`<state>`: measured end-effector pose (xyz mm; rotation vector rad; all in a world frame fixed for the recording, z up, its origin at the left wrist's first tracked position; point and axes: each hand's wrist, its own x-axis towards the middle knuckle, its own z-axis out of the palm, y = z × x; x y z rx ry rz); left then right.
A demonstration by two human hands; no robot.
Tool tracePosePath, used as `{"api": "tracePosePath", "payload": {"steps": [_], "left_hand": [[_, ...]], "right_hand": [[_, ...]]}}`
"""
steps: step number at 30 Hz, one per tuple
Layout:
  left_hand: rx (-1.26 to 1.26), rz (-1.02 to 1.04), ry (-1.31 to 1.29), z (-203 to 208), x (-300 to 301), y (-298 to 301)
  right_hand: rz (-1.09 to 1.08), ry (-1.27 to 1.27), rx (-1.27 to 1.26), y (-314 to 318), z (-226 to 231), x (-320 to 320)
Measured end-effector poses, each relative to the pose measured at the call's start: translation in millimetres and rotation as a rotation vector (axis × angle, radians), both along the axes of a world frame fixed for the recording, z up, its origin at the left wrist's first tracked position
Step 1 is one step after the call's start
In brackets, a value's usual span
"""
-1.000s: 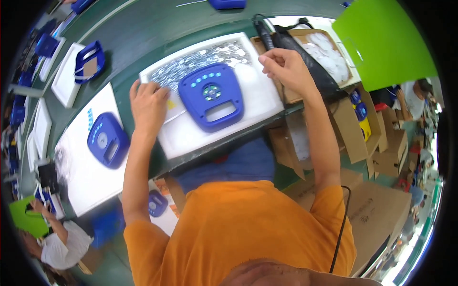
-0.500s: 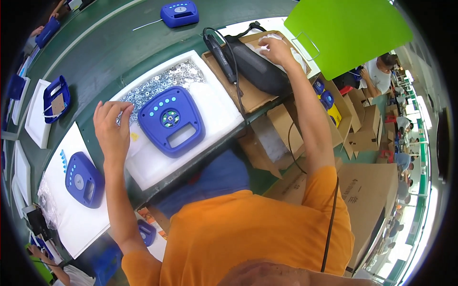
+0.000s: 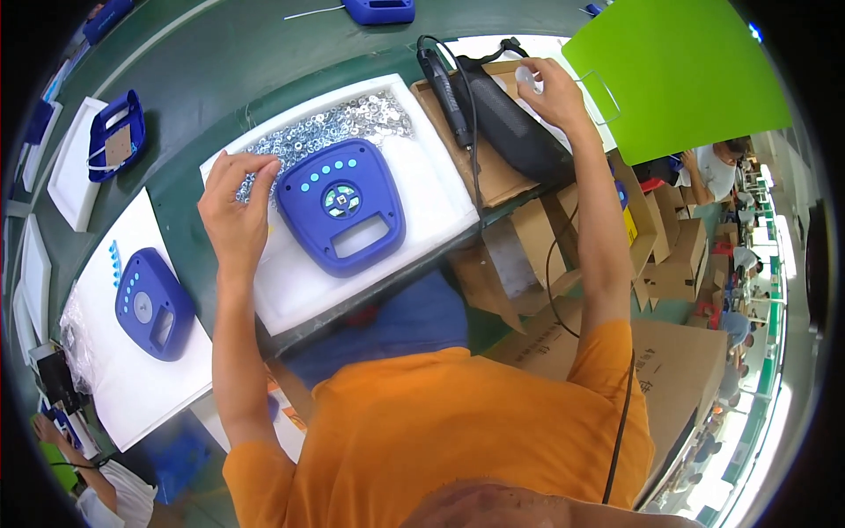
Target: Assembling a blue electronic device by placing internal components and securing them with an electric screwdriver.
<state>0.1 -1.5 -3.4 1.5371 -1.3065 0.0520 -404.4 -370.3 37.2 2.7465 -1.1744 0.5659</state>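
Note:
A blue plastic housing (image 3: 304, 224) lies in a white foam tray (image 3: 440, 189), with light-blue buttons and a round opening that shows a green circuit board. Small metal nuts or washers (image 3: 330, 123) are heaped along the tray's far side. Over the near-left end of that heap, my left hand (image 3: 236, 207) has thumb and forefinger pinched together; anything between them is too small to make out. My right hand (image 3: 559, 97) grips a round translucent white plastic piece (image 3: 526, 79) above an open cardboard box (image 3: 493, 180) at the right.
A black power screwdriver (image 3: 447, 97) with a cable and a black pouch (image 3: 510, 128) rest on the box. At left, another blue housing (image 3: 154, 304) lies on a white sheet (image 3: 132, 387). A green panel (image 3: 678, 75) stands at far right. Cartons (image 3: 687, 352) stand beside me.
My right hand has come up from the white pieces in the box, now with one translucent piece. My left hand remains by the metal pieces, its fingertips closer together. The whole view has shifted.

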Motion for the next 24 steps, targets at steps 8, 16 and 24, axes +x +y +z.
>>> {"api": "tracePosePath", "payload": {"steps": [8,16,24], "left_hand": [[-0.012,-0.019,0.008,-7.0,-1.0,-1.4],[-0.024,-0.028,0.066,-8.8,-1.6,-0.6],[-0.03,-0.031,0.075,-7.2,-1.5,1.1]], "right_hand": [[0.137,-0.282,0.222,109.4,-30.5,74.1],[0.177,-0.215,0.111,135.0,-20.8,91.3],[0.156,-0.189,-0.036,147.0,-21.0,91.5]]}}
